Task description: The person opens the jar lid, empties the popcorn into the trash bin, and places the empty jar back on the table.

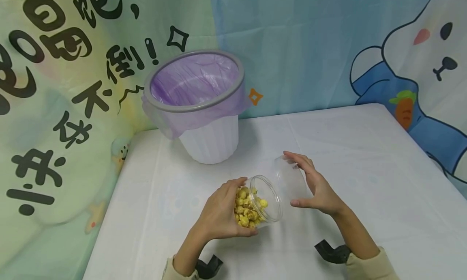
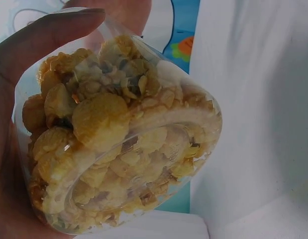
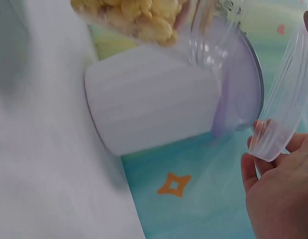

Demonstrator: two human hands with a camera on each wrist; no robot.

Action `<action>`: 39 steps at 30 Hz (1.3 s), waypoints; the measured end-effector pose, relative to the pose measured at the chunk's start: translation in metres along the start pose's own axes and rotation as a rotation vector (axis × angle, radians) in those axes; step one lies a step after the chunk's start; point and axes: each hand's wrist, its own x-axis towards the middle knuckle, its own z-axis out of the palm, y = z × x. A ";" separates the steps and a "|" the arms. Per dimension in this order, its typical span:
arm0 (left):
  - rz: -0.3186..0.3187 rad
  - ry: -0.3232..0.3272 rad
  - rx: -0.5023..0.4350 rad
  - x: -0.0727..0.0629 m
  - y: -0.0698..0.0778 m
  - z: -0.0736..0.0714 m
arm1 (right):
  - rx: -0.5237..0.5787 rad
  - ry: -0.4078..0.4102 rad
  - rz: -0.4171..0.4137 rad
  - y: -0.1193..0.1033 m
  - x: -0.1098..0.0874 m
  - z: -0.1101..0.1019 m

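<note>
My left hand (image 1: pixel 220 215) grips a clear plastic jar (image 1: pixel 276 209) partly filled with yellow popcorn (image 1: pixel 246 209). The jar is tilted, its uncovered mouth facing right. In the left wrist view, popcorn shows through the base of the jar (image 2: pixel 129 169), with fingers and thumb around its side. To the right of the mouth, my right hand (image 1: pixel 322 190) holds a clear lid (image 1: pixel 290 178) on edge, thumb and fingers spread across its rim. The right wrist view shows the lid (image 3: pixel 288 94) apart from the jar, fingers at its lower edge.
A white ribbed bin (image 1: pixel 211 140) with a grey rim stands behind the jar, to its left. A purple bag (image 1: pixel 197 77) lines it and hangs over the rim. White cloth (image 1: pixel 365 162) covers the table. A printed curtain (image 1: pixel 303 48) hangs along the back and left.
</note>
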 end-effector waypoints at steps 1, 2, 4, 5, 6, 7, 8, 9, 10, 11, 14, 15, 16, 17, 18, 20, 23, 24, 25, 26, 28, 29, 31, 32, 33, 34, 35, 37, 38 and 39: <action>0.002 0.001 0.001 0.000 0.000 0.000 | -0.006 0.018 -0.001 0.001 0.000 -0.002; 0.005 0.002 0.002 0.000 0.000 0.000 | -0.014 0.038 0.005 0.001 0.000 -0.004; 0.010 0.004 0.010 0.000 -0.001 0.000 | -0.032 0.074 0.016 0.002 -0.002 -0.008; 0.014 0.004 0.014 0.000 -0.001 0.000 | -0.042 0.093 0.029 0.003 -0.003 -0.010; 0.016 0.005 0.016 0.000 -0.001 0.000 | -0.053 0.112 0.041 0.004 -0.004 -0.012; 0.017 0.004 0.018 0.000 -0.001 -0.001 | -0.067 0.132 0.057 0.004 -0.005 -0.014; 0.017 0.003 0.017 0.000 -0.001 -0.001 | -0.092 0.153 0.075 0.005 -0.007 -0.017; 0.016 0.001 0.017 0.000 -0.001 -0.001 | -0.114 0.171 0.091 0.006 -0.009 -0.019; 0.015 0.000 0.016 -0.001 -0.001 -0.001 | -0.137 0.190 0.112 0.007 -0.010 -0.022; 0.012 -0.002 0.015 -0.001 -0.001 -0.001 | -0.169 0.207 0.134 0.007 -0.012 -0.025; 0.006 -0.007 0.011 -0.001 -0.001 -0.001 | -0.287 0.238 0.204 0.010 -0.019 -0.034; 0.005 -0.009 0.012 -0.001 -0.001 -0.001 | -0.319 0.240 0.229 0.011 -0.021 -0.036; 0.004 -0.011 0.011 -0.002 -0.001 -0.001 | -0.353 0.240 0.255 0.012 -0.024 -0.038; 0.002 -0.014 0.010 -0.002 -0.001 -0.001 | -0.387 0.238 0.280 0.013 -0.026 -0.040; 0.001 -0.017 0.009 -0.002 0.000 -0.001 | -0.414 0.235 0.302 0.014 -0.029 -0.042; 0.000 -0.022 0.008 -0.002 -0.001 -0.002 | -0.450 0.230 0.338 0.017 -0.033 -0.045; 0.000 -0.026 0.010 -0.001 -0.001 -0.002 | -0.490 0.236 0.384 0.023 -0.039 -0.049; 0.001 -0.026 0.009 -0.001 -0.001 -0.002 | -0.500 0.240 0.399 0.025 -0.041 -0.051; 0.002 -0.026 0.010 -0.001 -0.001 -0.002 | -0.509 0.245 0.416 0.027 -0.043 -0.052; 0.003 -0.026 0.011 -0.001 -0.002 -0.002 | -0.522 0.248 0.440 0.028 -0.044 -0.054; 0.004 -0.024 0.012 -0.001 -0.002 -0.003 | -0.549 0.244 0.492 0.031 -0.047 -0.058; 0.005 -0.023 0.012 -0.002 -0.002 -0.003 | -0.562 0.237 0.522 0.032 -0.048 -0.060; 0.005 -0.021 0.011 -0.002 -0.002 -0.003 | -0.587 0.212 0.580 0.035 -0.050 -0.065; 0.004 -0.020 0.012 -0.002 -0.002 -0.003 | -0.598 0.197 0.606 0.037 -0.051 -0.066; 0.003 -0.019 0.012 -0.002 -0.003 -0.003 | -0.607 0.182 0.625 0.038 -0.052 -0.068; 0.002 -0.019 0.011 -0.003 -0.003 -0.003 | -0.612 0.168 0.644 0.040 -0.053 -0.070; 0.002 -0.019 0.009 -0.003 -0.003 -0.003 | -0.617 0.160 0.656 0.042 -0.054 -0.071; 0.001 -0.020 0.007 -0.003 -0.003 -0.002 | -0.630 0.151 0.673 0.046 -0.056 -0.073; 0.001 -0.020 0.006 -0.003 -0.003 -0.002 | -0.637 0.149 0.679 0.048 -0.057 -0.074; 0.000 -0.020 0.005 -0.003 -0.003 -0.002 | -0.644 0.148 0.683 0.049 -0.058 -0.075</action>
